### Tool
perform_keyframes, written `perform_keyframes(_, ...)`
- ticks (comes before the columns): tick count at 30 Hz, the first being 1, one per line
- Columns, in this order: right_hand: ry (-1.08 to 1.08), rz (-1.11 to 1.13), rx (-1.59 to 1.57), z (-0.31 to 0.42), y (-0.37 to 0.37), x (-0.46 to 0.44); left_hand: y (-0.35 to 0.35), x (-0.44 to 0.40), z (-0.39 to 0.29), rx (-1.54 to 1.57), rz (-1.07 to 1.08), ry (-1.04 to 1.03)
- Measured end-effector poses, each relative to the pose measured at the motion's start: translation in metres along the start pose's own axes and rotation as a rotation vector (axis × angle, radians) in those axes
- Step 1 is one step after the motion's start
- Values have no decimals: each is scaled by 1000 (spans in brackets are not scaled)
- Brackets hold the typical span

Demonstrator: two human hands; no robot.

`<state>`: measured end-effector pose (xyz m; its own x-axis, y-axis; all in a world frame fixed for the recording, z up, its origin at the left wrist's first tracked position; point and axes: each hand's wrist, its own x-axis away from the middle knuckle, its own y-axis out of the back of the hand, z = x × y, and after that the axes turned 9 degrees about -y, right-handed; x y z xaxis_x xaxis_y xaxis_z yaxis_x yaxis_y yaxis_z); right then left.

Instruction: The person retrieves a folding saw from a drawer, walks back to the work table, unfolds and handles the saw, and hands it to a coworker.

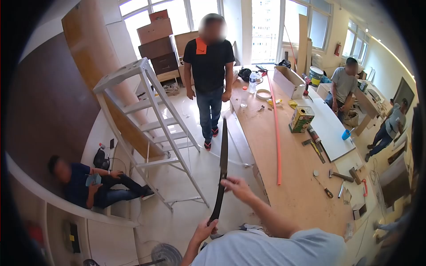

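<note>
A long handsaw (224, 148) with a dark blade and black handle stands nearly upright in front of my body, its tip pointing away from me. My left hand (205, 229) is wrapped round the lower end of its black handle. Higher up, where blade and handle meet, the fingers of my right hand (236, 187) pinch the saw. Both hands are left of the wooden worktable (293, 199), over the pale floor.
An aluminium stepladder (166, 137) stands at left, with a seated person (80, 186) beyond it. Another person (208, 66) stands ahead. On the table lie an orange pipe (276, 133), a tin (301, 119), a hammer (341, 176) and bottles. Two people are at right.
</note>
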<state>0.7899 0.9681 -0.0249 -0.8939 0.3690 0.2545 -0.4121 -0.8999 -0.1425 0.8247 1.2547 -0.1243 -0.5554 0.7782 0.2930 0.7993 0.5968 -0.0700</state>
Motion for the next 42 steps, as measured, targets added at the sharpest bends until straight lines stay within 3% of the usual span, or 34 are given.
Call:
perform_keyframes(3, 142, -106, 51, 57, 43, -28, -18, -3, 13, 22, 12, -27)
perform_keyframes(5, 233, -199, 73, 104, 58, -30, -34, -8, 7, -226, -47, -1)
perform_keyframes(8, 338, -181, -46, 142, 84, -44, -51, -17, 10, -320, -88, 59)
perform_keyframes(12, 376, -172, -42, 174, 112, -49, -38, -22, 95, -286, -195, 129)
perform_keyframes(14, 374, -178, -48, 184, 120, -46, -23, -6, 148, -164, -444, 279)
perform_keyframes(16, 380, -163, -74, 182, 131, -55, -3, 27, 217, 53, -681, 259)
perform_keyframes(18, 394, -146, -102, 185, 140, -69, 4, 58, 225, 573, -992, 301)
perform_keyframes(19, 411, -142, -111, 184, 145, -75, 10, 72, 228, 592, -1029, 353)
perform_keyframes(22, 426, -155, -138, 186, 156, -92, 16, 101, 230, 337, -918, 555)
perform_keyframes(28, 402, -227, -273, 194, 173, -137, 34, 67, 232, 50, -676, 633)
perform_keyframes(37, 394, -359, -306, 214, 176, -205, 98, -121, 228, -78, -405, 557)
perform_keyframes(42, 370, -419, -323, 215, 178, -240, 124, -220, 191, 53, -429, 624)
